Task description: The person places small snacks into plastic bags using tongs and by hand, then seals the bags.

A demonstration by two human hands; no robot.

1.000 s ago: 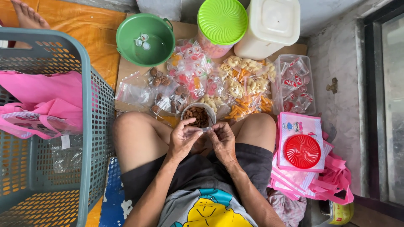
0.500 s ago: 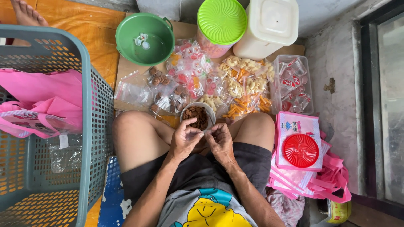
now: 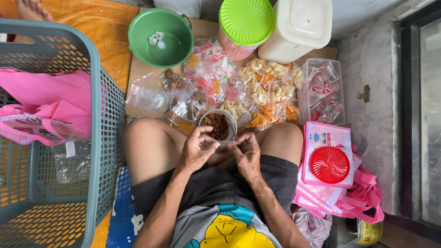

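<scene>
I sit cross-legged on the floor. My left hand [image 3: 197, 149] and my right hand [image 3: 245, 154] meet over my lap and pinch a small clear plastic bag [image 3: 224, 142] between their fingertips. Just beyond them stands a small white bowl [image 3: 229, 118] of brown round snacks. Past the bowl lies a spread of small sealed bags [image 3: 229, 92] with brown, red, pale and orange snacks.
A grey-blue laundry basket [image 3: 98, 128] with pink bags stands at my left. A green bowl [image 3: 161, 36], a green-lidded jar [image 3: 245, 23] and a white container [image 3: 301, 25] sit at the back. A clear tray [image 3: 340, 89] and pink bags under a red lid [image 3: 329, 164] lie at my right. Another person's foot [image 3: 30, 9] shows top left.
Both hands keep working the small clear bag in the same place, with slight finger movement. The view shifted a little.
</scene>
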